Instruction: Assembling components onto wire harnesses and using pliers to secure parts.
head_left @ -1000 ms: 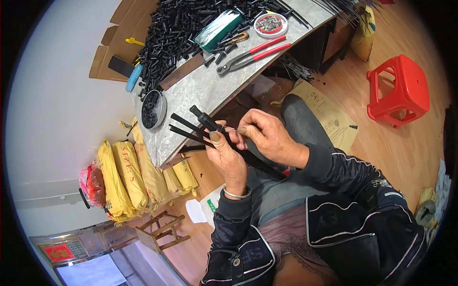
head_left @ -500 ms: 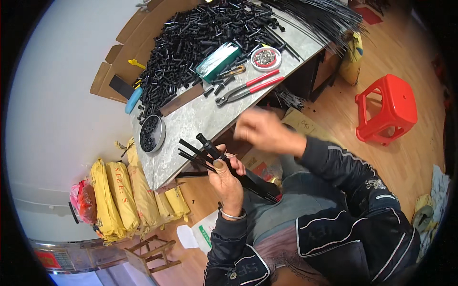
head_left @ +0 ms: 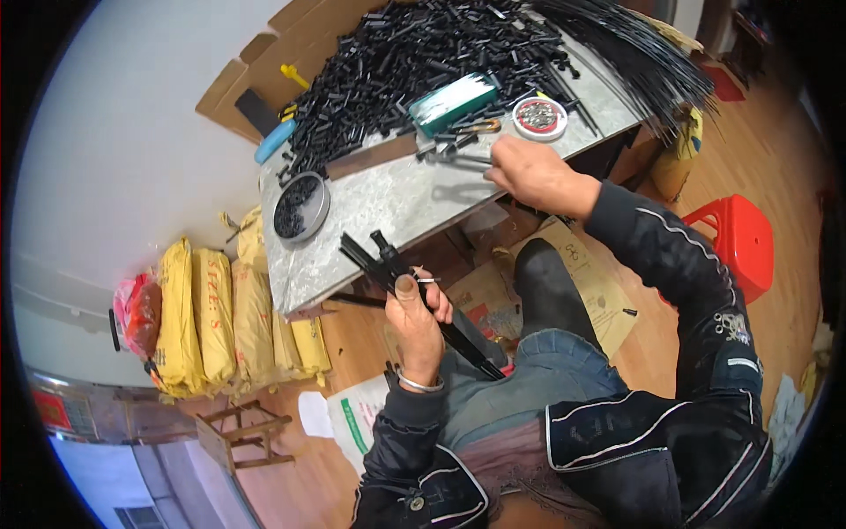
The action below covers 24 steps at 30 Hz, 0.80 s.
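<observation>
My left hand (head_left: 421, 322) is closed round a bundle of thin black rods (head_left: 357, 256) together with a thicker black tube (head_left: 385, 247) that has a flared end. The bundle slants from the table's near edge down to my lap. Over the tabletop, my right hand (head_left: 538, 176) is closed on a pair of pincers (head_left: 471, 161). Their metal jaws point left, and their handles are hidden by the hand. A shadow lies on the table below them.
A large heap of short black tube pieces (head_left: 397, 70) covers the back of the grey table (head_left: 370, 198). Around it are a green box (head_left: 454, 104), a white dish of small metal parts (head_left: 539, 117), a round tin (head_left: 301, 207) and long black rods (head_left: 634, 62). A red stool (head_left: 749, 247) stands right.
My right hand has moved from near the bundle to the tabletop and taken hold of the pincers that lay there. My left hand still holds the bundle. The view has shifted.
</observation>
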Each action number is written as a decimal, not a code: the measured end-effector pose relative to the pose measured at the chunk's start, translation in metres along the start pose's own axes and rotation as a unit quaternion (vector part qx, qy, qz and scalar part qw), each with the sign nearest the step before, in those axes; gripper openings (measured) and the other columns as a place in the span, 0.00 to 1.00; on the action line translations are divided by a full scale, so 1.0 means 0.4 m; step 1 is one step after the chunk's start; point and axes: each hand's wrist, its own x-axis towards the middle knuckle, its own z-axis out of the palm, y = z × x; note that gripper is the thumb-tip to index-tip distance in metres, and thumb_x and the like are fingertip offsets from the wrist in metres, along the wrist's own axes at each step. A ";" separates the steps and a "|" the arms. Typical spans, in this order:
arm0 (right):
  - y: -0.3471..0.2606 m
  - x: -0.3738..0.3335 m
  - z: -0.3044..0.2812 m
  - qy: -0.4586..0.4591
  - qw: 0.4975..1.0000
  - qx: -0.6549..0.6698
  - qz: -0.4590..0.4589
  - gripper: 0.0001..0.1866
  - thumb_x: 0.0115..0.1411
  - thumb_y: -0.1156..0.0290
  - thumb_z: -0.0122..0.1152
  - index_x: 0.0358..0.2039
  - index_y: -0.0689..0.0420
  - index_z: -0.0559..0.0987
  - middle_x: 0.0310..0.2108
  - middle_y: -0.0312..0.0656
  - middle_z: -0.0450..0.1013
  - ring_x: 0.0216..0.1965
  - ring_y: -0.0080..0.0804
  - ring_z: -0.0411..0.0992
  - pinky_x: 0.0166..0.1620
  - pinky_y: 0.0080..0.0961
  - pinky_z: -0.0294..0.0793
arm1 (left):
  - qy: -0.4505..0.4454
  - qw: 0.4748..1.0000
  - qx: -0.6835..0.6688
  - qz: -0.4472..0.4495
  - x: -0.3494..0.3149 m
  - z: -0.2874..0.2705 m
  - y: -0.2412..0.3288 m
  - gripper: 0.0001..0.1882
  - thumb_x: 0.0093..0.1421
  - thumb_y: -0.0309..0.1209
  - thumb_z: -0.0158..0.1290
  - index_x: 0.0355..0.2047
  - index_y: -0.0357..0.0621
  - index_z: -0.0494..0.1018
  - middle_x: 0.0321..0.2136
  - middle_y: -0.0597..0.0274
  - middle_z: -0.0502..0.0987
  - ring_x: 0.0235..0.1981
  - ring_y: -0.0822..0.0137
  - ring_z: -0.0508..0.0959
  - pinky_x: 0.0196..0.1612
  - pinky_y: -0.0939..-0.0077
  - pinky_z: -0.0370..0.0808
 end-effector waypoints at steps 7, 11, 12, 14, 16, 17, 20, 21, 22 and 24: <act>-0.227 -0.112 -0.107 -0.087 0.962 0.226 0.130 0.21 0.40 0.80 0.66 0.31 0.58 0.64 0.26 0.44 0.64 0.27 0.43 0.66 0.31 0.31 0.65 | 0.024 0.999 0.026 0.003 0.007 0.004 0.010 0.29 0.62 0.58 0.45 0.35 0.40 0.64 0.16 0.70 0.60 0.14 0.77 0.60 0.17 0.81 0.59; -0.269 -0.138 -0.111 -0.044 0.990 0.126 0.055 0.27 0.29 0.81 0.69 0.32 0.56 0.65 0.33 0.44 0.65 0.36 0.45 0.66 0.38 0.34 0.64 | 0.032 0.999 0.027 -0.007 0.003 0.015 0.011 0.27 0.63 0.56 0.45 0.36 0.40 0.64 0.17 0.70 0.60 0.14 0.78 0.60 0.17 0.82 0.60; -0.273 -0.136 -0.114 -0.037 0.993 0.101 0.052 0.29 0.28 0.81 0.69 0.33 0.55 0.66 0.35 0.44 0.66 0.38 0.45 0.66 0.40 0.35 0.63 | 0.026 0.999 0.018 0.001 0.001 0.012 0.007 0.27 0.63 0.56 0.46 0.36 0.40 0.65 0.17 0.69 0.61 0.14 0.78 0.60 0.17 0.82 0.60; -0.270 -0.129 -0.116 -0.030 0.995 0.082 0.046 0.28 0.28 0.81 0.68 0.33 0.55 0.67 0.35 0.43 0.66 0.37 0.44 0.66 0.39 0.35 0.62 | 0.020 1.000 0.006 0.010 -0.002 0.016 0.003 0.27 0.63 0.55 0.46 0.36 0.40 0.65 0.17 0.69 0.61 0.14 0.78 0.60 0.17 0.82 0.60; -0.267 -0.126 -0.115 -0.023 0.997 0.064 0.037 0.27 0.29 0.81 0.68 0.33 0.55 0.67 0.36 0.43 0.66 0.37 0.44 0.66 0.39 0.35 0.62 | 0.020 0.999 0.024 0.018 -0.004 0.021 0.003 0.27 0.63 0.56 0.45 0.37 0.39 0.65 0.17 0.68 0.62 0.14 0.76 0.62 0.17 0.81 0.60; -0.265 -0.126 -0.111 -0.024 0.998 0.042 0.029 0.25 0.31 0.81 0.67 0.33 0.55 0.68 0.36 0.43 0.67 0.37 0.43 0.65 0.39 0.35 0.61 | 0.022 0.999 0.023 0.020 -0.006 0.022 0.002 0.27 0.63 0.56 0.45 0.37 0.39 0.65 0.17 0.68 0.62 0.14 0.76 0.62 0.17 0.81 0.60; -0.267 -0.121 -0.113 -0.027 0.999 0.009 0.015 0.23 0.33 0.81 0.66 0.33 0.55 0.69 0.36 0.41 0.67 0.36 0.43 0.66 0.38 0.35 0.62 | 0.025 0.999 0.030 0.014 -0.008 0.017 0.002 0.27 0.63 0.56 0.45 0.37 0.39 0.65 0.17 0.68 0.62 0.14 0.76 0.62 0.17 0.81 0.60; -0.269 -0.120 -0.113 -0.029 1.000 -0.001 0.011 0.22 0.33 0.80 0.65 0.33 0.55 0.70 0.35 0.41 0.68 0.36 0.42 0.67 0.37 0.35 0.63 | 0.025 0.999 0.026 0.012 -0.008 0.013 0.001 0.27 0.63 0.55 0.44 0.37 0.39 0.65 0.17 0.68 0.62 0.14 0.76 0.62 0.17 0.81 0.61; -0.264 -0.124 -0.112 -0.030 0.999 -0.003 0.011 0.22 0.33 0.80 0.65 0.33 0.55 0.70 0.35 0.41 0.68 0.36 0.42 0.67 0.37 0.35 0.63 | 0.022 0.999 0.021 0.009 -0.006 0.012 0.000 0.27 0.64 0.55 0.44 0.38 0.39 0.66 0.17 0.68 0.62 0.14 0.76 0.62 0.17 0.81 0.61; -0.254 -0.136 -0.106 -0.049 0.998 0.031 0.002 0.19 0.40 0.79 0.66 0.33 0.56 0.70 0.28 0.41 0.70 0.30 0.43 0.70 0.31 0.33 0.67 | 0.014 0.999 0.026 0.011 -0.005 0.012 0.000 0.27 0.64 0.55 0.44 0.38 0.39 0.66 0.17 0.68 0.62 0.14 0.76 0.62 0.18 0.81 0.61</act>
